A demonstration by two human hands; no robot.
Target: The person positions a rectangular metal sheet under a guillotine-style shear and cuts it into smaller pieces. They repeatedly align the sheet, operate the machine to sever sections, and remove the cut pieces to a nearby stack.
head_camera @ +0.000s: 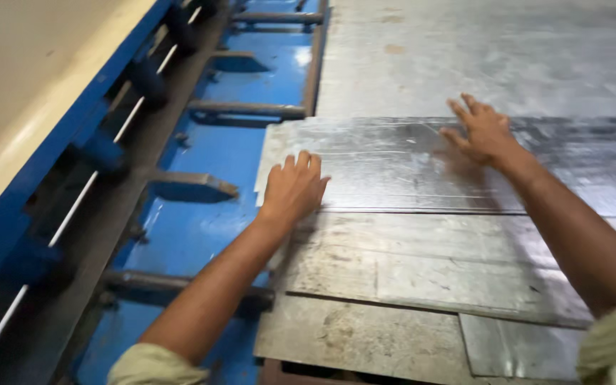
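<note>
The top galvanized steel sheet (393, 167) lies flat on a stack of similar sheets (422, 271), its left edge just past the stack's edge and close to the blue machine bed (215, 157), which suggests it is being kept square to the machine. Both hands press down on it rather than grip it. The left hand (292, 189) rests near the sheet's left edge, fingers together and slightly curled, the palm flat on the metal, nothing enclosed in it. The right hand (485, 134) lies further out toward the sheet's far edge, fingers spread open and flat against the surface. Both forearms reach forward and nearly straight, pale sleeves (152, 365) pushed up at the elbows, a pose that looks suited to steadying or sliding a thin, wide sheet with the palms. Grey support bars (247, 109) cross the blue bed to the left, and a larger steel surface (493, 57) extends beyond the stack.
</note>
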